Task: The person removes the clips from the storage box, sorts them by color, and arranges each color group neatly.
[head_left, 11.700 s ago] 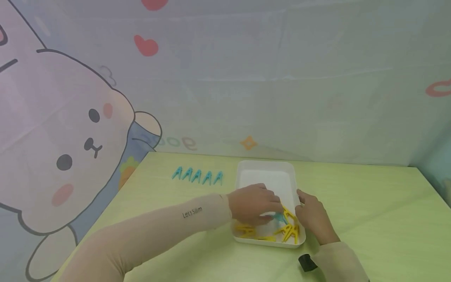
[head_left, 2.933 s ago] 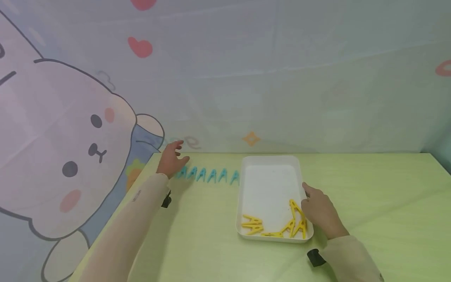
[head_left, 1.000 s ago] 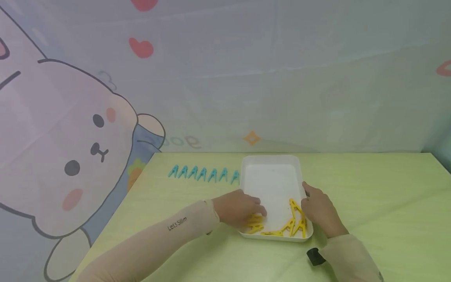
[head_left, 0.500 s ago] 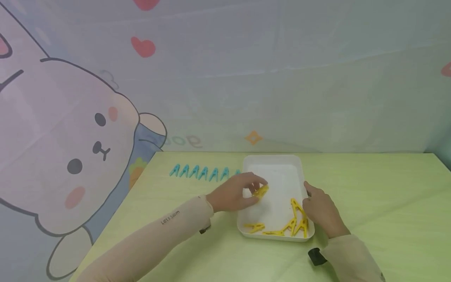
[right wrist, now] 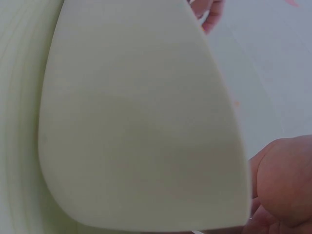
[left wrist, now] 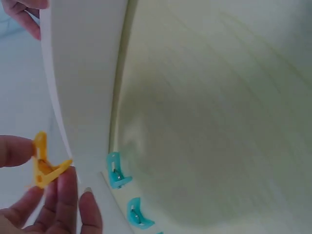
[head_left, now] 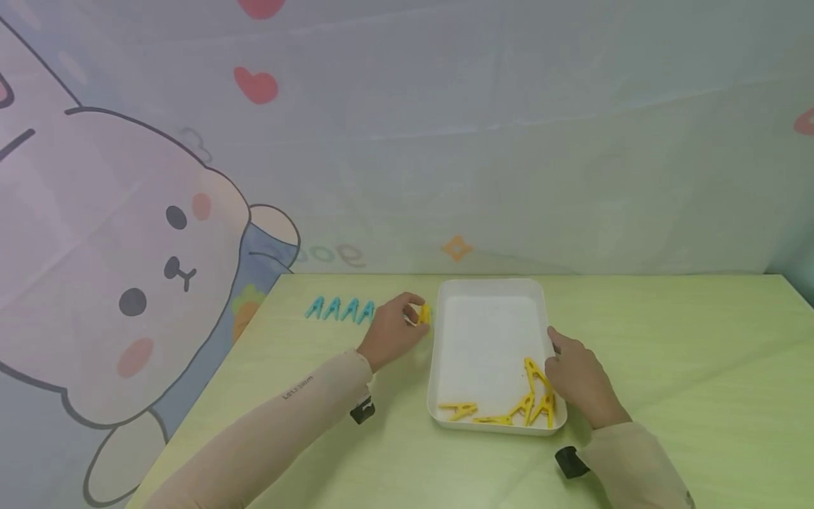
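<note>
My left hand (head_left: 391, 334) pinches a yellow clothespin (head_left: 425, 313) between thumb and fingers, above the table beside the tray's left rim. The left wrist view shows this yellow clothespin (left wrist: 42, 168) up close. A row of blue clothespins (head_left: 333, 309) lies on the table; the left hand hides part of it. Two of these blue clothespins (left wrist: 116, 170) show fully in the left wrist view. My right hand (head_left: 581, 382) grips the right rim of the white tray (head_left: 490, 339). Inside the tray, several yellow clothespins (head_left: 459, 408) lie along the near edge and right side.
The green table (head_left: 674, 382) extends on both sides of the tray. A printed cloth (head_left: 559, 177) hangs behind the table, with a rabbit figure (head_left: 114, 247) on the left. Black straps (head_left: 571, 463) sit at the wrists.
The left hand set more blue clothespins in the row, then took a yellow clothespin from the tray's near left corner and carried it left past the rim. The right hand stays on the tray.
</note>
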{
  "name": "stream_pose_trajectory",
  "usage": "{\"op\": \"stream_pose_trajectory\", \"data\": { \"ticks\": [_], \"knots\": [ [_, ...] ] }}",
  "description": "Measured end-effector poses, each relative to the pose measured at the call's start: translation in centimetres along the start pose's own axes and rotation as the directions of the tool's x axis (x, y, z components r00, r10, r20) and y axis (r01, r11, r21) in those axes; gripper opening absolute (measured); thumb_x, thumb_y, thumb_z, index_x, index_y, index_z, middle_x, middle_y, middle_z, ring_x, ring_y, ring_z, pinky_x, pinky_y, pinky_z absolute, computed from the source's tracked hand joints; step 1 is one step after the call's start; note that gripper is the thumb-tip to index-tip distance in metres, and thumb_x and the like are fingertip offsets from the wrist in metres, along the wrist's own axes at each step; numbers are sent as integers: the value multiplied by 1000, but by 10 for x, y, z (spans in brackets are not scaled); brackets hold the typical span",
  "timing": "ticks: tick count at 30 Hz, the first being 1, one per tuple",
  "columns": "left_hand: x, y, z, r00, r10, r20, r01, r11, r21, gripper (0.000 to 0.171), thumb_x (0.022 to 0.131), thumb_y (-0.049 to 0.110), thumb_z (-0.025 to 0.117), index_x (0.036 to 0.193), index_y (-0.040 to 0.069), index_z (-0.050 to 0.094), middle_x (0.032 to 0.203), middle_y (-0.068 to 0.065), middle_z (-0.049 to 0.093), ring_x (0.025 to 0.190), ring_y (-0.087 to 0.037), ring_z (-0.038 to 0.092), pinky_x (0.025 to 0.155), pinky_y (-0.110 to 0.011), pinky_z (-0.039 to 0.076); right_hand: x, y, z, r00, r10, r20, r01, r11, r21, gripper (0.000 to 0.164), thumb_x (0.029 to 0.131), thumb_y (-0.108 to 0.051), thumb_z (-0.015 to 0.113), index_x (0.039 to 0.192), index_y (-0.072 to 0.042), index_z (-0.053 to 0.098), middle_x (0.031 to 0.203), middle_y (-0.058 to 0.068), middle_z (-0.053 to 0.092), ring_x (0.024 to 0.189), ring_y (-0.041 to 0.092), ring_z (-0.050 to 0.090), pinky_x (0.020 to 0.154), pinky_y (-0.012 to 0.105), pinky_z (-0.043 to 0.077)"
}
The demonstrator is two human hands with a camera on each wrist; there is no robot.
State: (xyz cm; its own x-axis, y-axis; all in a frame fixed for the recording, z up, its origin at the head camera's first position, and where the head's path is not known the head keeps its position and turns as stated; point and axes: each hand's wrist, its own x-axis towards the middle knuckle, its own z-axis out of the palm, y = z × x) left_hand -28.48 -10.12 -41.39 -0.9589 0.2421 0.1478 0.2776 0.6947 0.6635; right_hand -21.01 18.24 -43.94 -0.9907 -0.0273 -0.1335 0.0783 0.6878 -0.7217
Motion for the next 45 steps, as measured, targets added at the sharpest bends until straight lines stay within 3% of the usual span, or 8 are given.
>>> {"op": "stream_pose_trajectory", "data": {
  "ticks": [6,12,21,29,35,39,42,45],
  "knots": [
    [0,-13,9,991,-103,88,93,990,110,39,76,22,63,113,10,57,84,0,57,70,-15,54,57,-29,46,1,2,1,1000,-10,-3,10,1000,-10,60,83,-6,31,141,4,20,138,27,29,71,25,42,57,33,33],
    [1,-14,16,982,-153,114,132,975,176,42,73,18,61,112,5,57,77,0,59,68,-16,55,57,-30,46,2,2,2,1000,-6,-5,6,1000,-1,60,83,-6,30,142,3,20,138,27,29,56,19,32,50,31,30],
    [8,-22,24,982,-153,110,118,954,274,39,71,22,61,106,5,60,100,-8,62,75,-18,55,65,-34,47,3,0,0,1000,-23,-6,23,1000,-15,60,83,-6,31,142,3,20,138,26,29,63,22,38,52,32,32],
    [11,-28,31,984,-139,109,103,951,290,43,70,33,66,104,7,60,93,-4,61,68,-17,53,59,-32,44,-1,-2,-1,1000,-21,-2,21,1000,3,60,83,-5,31,141,3,19,138,28,29,51,17,27,48,31,30],
    [7,-27,32,986,-132,100,95,947,307,50,70,38,66,107,7,59,94,-5,61,70,-16,54,63,-33,46,-1,0,0,1000,-8,6,8,1000,7,61,83,-6,31,141,3,19,138,28,29,50,16,26,48,30,30],
    [4,-18,26,986,-148,79,119,948,296,50,73,28,61,117,6,54,81,-3,61,64,-15,53,58,-33,45,4,3,2,1000,-7,8,7,1000,12,61,83,-6,31,142,3,19,138,28,28,50,16,26,47,30,31],
    [1,-9,19,994,-100,50,85,967,239,46,75,17,56,119,6,52,75,-1,58,60,-15,52,54,-32,43,7,5,4,1000,-7,9,7,1000,15,61,83,-6,30,142,2,18,138,28,28,50,17,27,48,30,31],
    [-2,0,15,998,40,44,-48,979,198,41,77,13,54,118,8,53,83,-1,57,67,-15,54,58,-29,44,9,7,4,1000,-8,7,8,1000,12,61,83,-6,31,142,3,19,138,27,29,54,19,32,49,31,32]
  ]
}}
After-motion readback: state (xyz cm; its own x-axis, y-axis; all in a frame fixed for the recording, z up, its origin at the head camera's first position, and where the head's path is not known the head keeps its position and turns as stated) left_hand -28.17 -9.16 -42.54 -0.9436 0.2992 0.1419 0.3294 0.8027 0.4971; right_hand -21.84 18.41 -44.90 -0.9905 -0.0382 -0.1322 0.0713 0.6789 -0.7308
